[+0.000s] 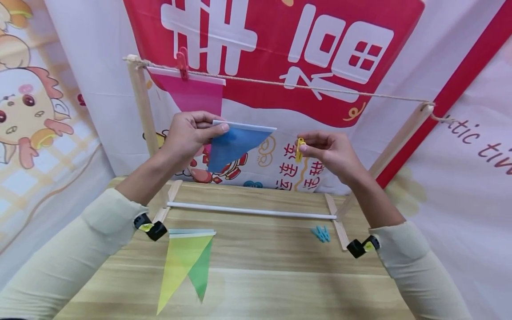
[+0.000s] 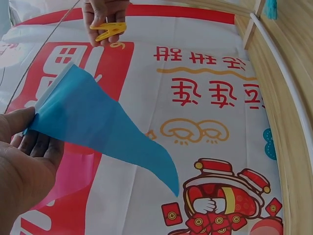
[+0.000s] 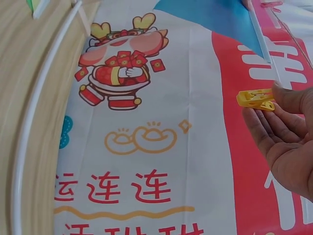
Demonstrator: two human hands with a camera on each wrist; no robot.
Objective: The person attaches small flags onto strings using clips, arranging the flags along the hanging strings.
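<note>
Pennants (image 1: 178, 262), yellow and green, lie on the counter (image 1: 280, 280) at your ten o'clock. Beyond, your left hand (image 1: 188, 133) at eleven pinches the blue pennant (image 1: 236, 144), your right hand (image 1: 336, 153) at one a yellow clip (image 1: 299, 151). Probably hanging; next likely needs both raised to the rope (image 1: 320, 88) at twelve.

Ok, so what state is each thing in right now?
Twine: tied to both wooden posts.
Pink pennant: hanging from the twine.
Red clothespin: clipped over the twine and pink pennant.
Blue pennant: held by the left fingers, unclipped.
Yellow clothespin: pinched by the right fingers, clipped to nothing.
Yellow pennant: lying on the table, partly over the green pennant.
Green pennant: lying partly covered.
Teal clothespins: lying together on the table.
</note>
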